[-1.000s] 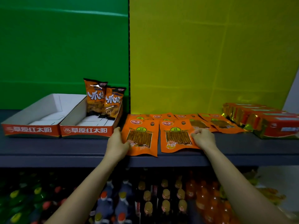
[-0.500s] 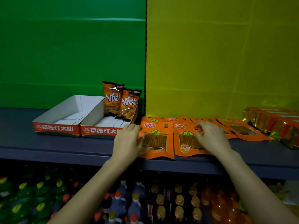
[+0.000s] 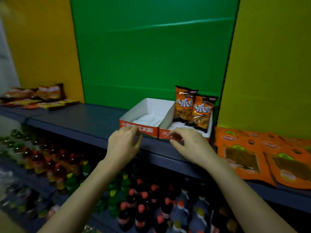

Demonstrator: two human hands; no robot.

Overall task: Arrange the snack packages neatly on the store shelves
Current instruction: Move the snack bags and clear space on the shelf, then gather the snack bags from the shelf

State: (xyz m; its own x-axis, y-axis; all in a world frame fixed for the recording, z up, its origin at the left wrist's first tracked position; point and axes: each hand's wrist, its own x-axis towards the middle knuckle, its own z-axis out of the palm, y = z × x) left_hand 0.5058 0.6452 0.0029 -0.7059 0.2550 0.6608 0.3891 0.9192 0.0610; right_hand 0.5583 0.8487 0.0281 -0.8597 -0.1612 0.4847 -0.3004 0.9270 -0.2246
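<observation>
Two orange snack bags stand upright at the back of the right white display box. The left display box beside it holds nothing. My left hand is at the left box's red front wall, fingertips touching it, thumb apart from the fingers. My right hand hovers in front of the right box's front wall with curled, parted fingers and nothing in them. Flat orange packets lie in overlapping rows on the shelf to the right of my right hand.
The dark grey shelf runs left to more snack packs at its far end. Below it stand rows of drink bottles. Green and yellow panels back the shelf.
Both hands have left the flat orange packets and moved left to the fronts of the two display boxes. My view has swung left, showing the shelf's far left end.
</observation>
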